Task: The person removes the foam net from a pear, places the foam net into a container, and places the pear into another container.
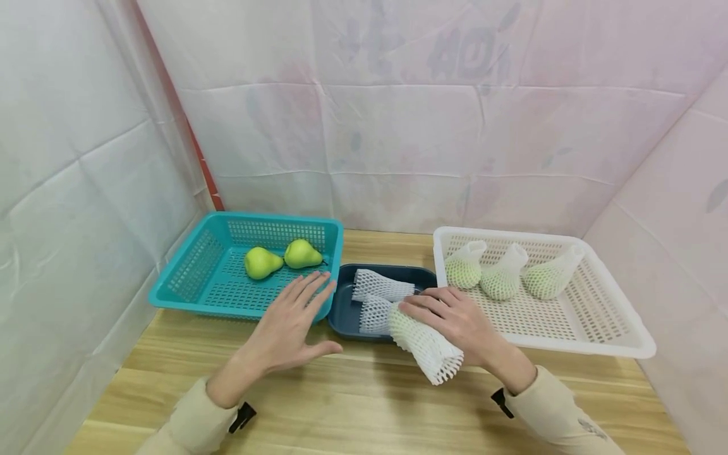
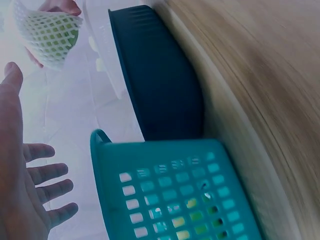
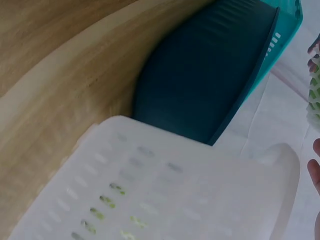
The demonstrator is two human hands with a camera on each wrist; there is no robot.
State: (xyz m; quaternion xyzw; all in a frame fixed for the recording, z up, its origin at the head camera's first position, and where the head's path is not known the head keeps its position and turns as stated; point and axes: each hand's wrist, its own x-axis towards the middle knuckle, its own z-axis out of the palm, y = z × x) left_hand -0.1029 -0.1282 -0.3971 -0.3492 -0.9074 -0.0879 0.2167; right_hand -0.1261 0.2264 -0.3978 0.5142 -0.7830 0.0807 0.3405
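My right hand (image 1: 455, 319) grips a green pear in a white foam net sleeve (image 1: 423, 341) over the front edge of the dark blue tray (image 1: 341, 322). The open end of that sleeve points toward me. In the left wrist view the pear's green (image 2: 52, 37) shows through the mesh. My left hand (image 1: 290, 325) has its fingers spread over the front right corner of the teal basket (image 1: 188, 303) and holds nothing. Two bare green pears (image 1: 263, 263) lie in that basket. Foam net sleeves (image 1: 381, 285) lie in the dark tray, partly hidden by the held pear.
At the right stands a white basket (image 1: 614, 344) with three pears in foam net sleeves (image 1: 500, 278) along its back side. All the containers sit on a wood-grain table (image 1: 318, 411). White sheeting (image 1: 398, 139) hangs behind and at both sides.
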